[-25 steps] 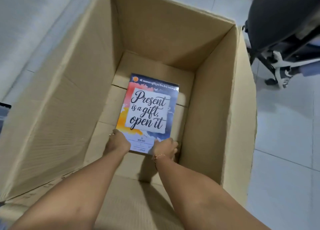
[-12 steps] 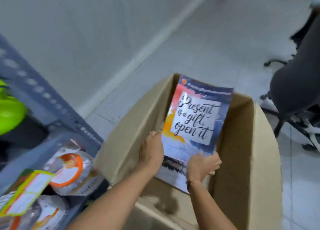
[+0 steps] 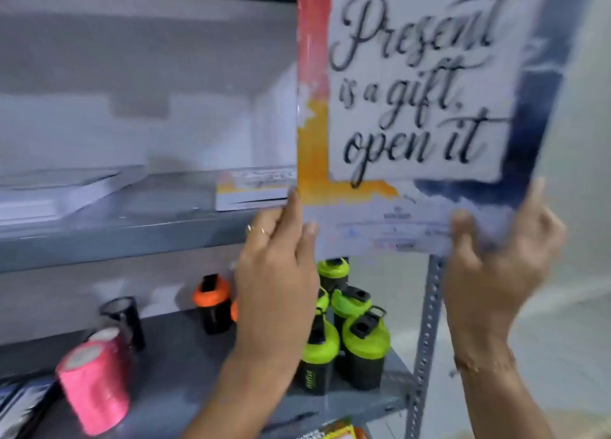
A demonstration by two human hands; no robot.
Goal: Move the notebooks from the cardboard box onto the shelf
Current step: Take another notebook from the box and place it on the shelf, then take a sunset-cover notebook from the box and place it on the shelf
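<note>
I hold a notebook (image 3: 420, 114) upright and close to the camera, its cover reading "Present is a gift, open it" on red, yellow and blue. My left hand (image 3: 277, 273) grips its lower left corner. My right hand (image 3: 492, 266) grips its lower right edge. The notebook is in front of the right end of the grey metal shelf (image 3: 125, 240). Another notebook (image 3: 254, 187) of the same design lies flat on that upper shelf board, just left of the one I hold. The cardboard box is out of view.
A flat white stack (image 3: 62, 190) lies at the left of the upper shelf board. On the lower board stand green-lidded shaker bottles (image 3: 363, 346), an orange-lidded one (image 3: 213, 303), a pink roll (image 3: 94, 385) and a dark can (image 3: 125, 319). A perforated upright post (image 3: 426, 339) is at right.
The notebook has come up out of the cardboard box with both hands on it and now stands in front of the shelf. My view has swung from the box to the shelf.
</note>
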